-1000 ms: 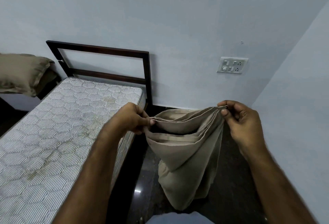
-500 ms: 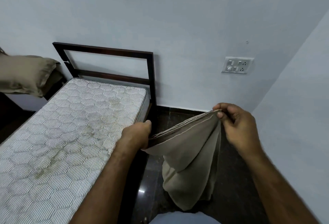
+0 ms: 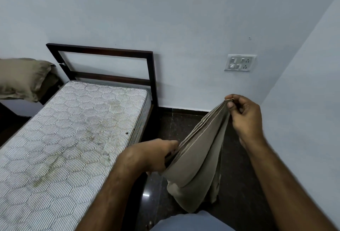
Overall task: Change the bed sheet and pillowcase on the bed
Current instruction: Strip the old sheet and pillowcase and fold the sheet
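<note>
Sheet: folded beige bed sheet [image 3: 198, 159] held up in the air over the dark floor [image 3: 239, 194], right of the bed, near the person. It slopes from high on the right down to the left, folds bunched, bottom end dangling.
Right hand: right hand [image 3: 246, 118] pinches the top corner of the sheet between thumb and fingers, clamped tight on the layered edges.
Left hand: left hand [image 3: 158, 155] is lower and nearer, fingers curled round the sheet's lower edge, gripping it. Fingertips mostly hidden by the cloth.
Bed: bare quilted mattress [image 3: 70, 138] on the left with some stains, nothing spread on it. Dark headboard [image 3: 103, 52] at the far end against the wall.
Pillow: pillow [image 3: 22, 78] in a brownish case, far left, off the mattress, beside the headboard. Can't tell what it sits on.
Wall: switch plate [image 3: 240, 63] on the far wall, above the right hand.
</note>
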Demonstrator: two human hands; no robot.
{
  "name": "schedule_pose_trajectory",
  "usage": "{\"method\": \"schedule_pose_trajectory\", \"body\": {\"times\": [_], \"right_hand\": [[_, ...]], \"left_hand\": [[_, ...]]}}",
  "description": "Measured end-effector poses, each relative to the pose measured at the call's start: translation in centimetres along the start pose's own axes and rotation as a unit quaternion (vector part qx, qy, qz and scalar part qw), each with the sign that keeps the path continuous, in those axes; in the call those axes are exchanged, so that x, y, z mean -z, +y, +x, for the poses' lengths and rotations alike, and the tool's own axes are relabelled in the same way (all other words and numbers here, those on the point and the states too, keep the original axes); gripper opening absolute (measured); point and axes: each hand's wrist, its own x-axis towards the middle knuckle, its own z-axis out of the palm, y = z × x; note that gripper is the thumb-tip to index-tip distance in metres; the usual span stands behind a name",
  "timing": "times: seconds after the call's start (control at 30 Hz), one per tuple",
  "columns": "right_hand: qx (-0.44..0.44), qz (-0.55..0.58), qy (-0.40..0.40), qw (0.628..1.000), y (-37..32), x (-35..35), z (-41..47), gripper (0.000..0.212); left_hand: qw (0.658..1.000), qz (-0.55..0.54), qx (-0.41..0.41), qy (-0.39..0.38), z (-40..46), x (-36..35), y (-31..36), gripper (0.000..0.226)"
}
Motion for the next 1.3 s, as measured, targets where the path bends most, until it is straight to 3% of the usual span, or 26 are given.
{"method": "schedule_pose_trajectory", "body": {"times": [0.07, 0.17, 0.3, 0.4, 0.57, 0.77, 0.9, 0.97, 1.07, 1.17, 1.2, 1.3], "right_hand": [[-0.003, 0.0, 0.002, 1.0, 0.3, -0.1, 0.4, 0.029], [-0.014, 0.004, 0.03, 0.999, 0.8, 0.2, 1.1, 0.031], [0.014, -0.034, 0.057, 0.998, 0.9, 1.0, 2.8, 0.027], [0.043, -0.065, 0.06, 0.995, 0.4, 1.8, 4.4, 0.025], [0.05, -0.067, 0.045, 0.995, 0.3, 2.7, 5.5, 0.028], [0.041, -0.048, 0.048, 0.997, 0.7, 3.5, 5.2, 0.028], [0.041, -0.035, 0.055, 0.997, 0.5, 4.0, 5.7, 0.024], [0.041, -0.029, 0.073, 0.996, 0.0, 4.0, 6.2, 0.022], [0.041, -0.009, 0.093, 0.995, -1.1, 3.5, 7.1, 0.022], [0.049, -0.004, 0.083, 0.995, -2.0, 3.0, 7.9, 0.022], [0.051, -0.009, 0.072, 0.996, -2.4, 2.8, 8.1, 0.022], [0.056, -0.019, 0.012, 0.998, -3.7, 1.8, 8.7, 0.021]], "left_hand": [[0.998, 0.034, -0.038, 0.047, 0.1, -1.5, 1.9, 0.063], [0.989, -0.028, -0.095, 0.11, 1.0, -4.0, 3.5, 0.08], [0.97, -0.122, -0.157, 0.137, 1.1, -3.9, 5.4, 0.06], [0.969, -0.064, -0.175, 0.163, 1.5, -3.2, 5.6, 0.041], [0.974, -0.008, -0.17, 0.148, 2.0, -2.6, 5.2, 0.049], [0.966, 0.022, -0.181, 0.185, 1.4, -1.4, 5.3, 0.026], [0.943, -0.04, -0.126, 0.306, 0.7, -0.9, 5.8, 0.029], [0.916, -0.16, -0.086, 0.357, 0.2, -0.8, 7.3, 0.032], [0.879, -0.295, -0.071, 0.368, -0.7, -0.7, 9.6, 0.024], [0.874, -0.195, -0.022, 0.444, -0.9, -0.3, 9.9, 0.024], [0.859, -0.179, 0.014, 0.479, -0.7, 0.1, 9.5, 0.016], [0.798, -0.194, 0.075, 0.565, -0.8, 2.0, 7.8, 0.024]]}}
